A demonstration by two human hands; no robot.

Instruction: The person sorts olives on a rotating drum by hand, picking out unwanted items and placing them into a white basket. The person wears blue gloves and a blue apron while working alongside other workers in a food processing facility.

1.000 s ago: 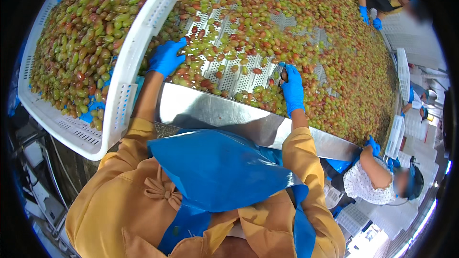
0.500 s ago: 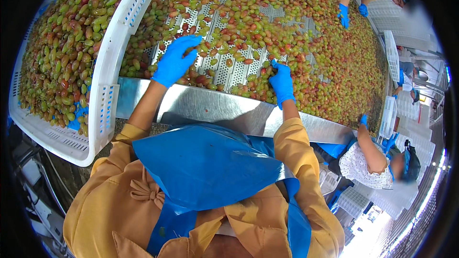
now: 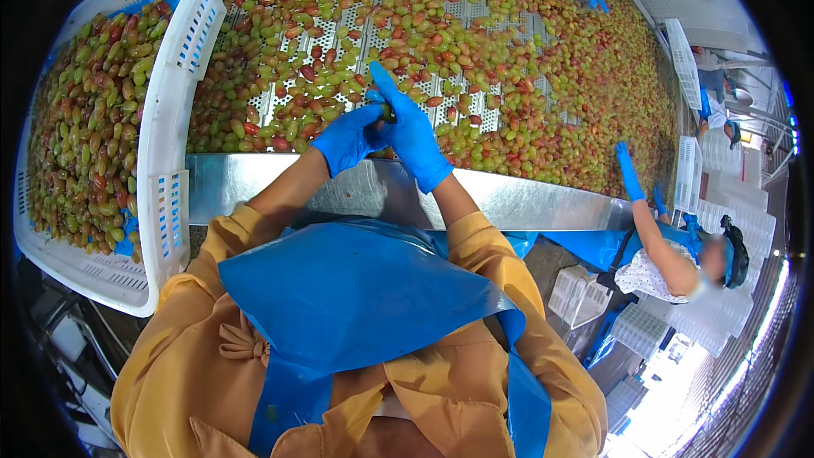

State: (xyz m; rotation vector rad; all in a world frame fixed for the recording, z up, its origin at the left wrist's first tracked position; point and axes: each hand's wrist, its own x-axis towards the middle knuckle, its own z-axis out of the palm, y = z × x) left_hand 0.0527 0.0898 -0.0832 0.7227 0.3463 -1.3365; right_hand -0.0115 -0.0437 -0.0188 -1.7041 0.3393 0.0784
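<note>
The left hand [image 3: 346, 140] and right hand [image 3: 411, 131], both in blue gloves, have come together from wide apart and now meet over the perforated sorting table [image 3: 373, 21]. Their fingers pinch one green grape [image 3: 387, 110] between them, just above the fruit layer near the steel rim [image 3: 509, 199]. The white crate [image 3: 165, 161] has shifted left.

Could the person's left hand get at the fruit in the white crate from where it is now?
Probably yes: the white crate sits open-topped just left of the left hand, with only its low wall between. The hand is busy at a fruit, though.
</note>
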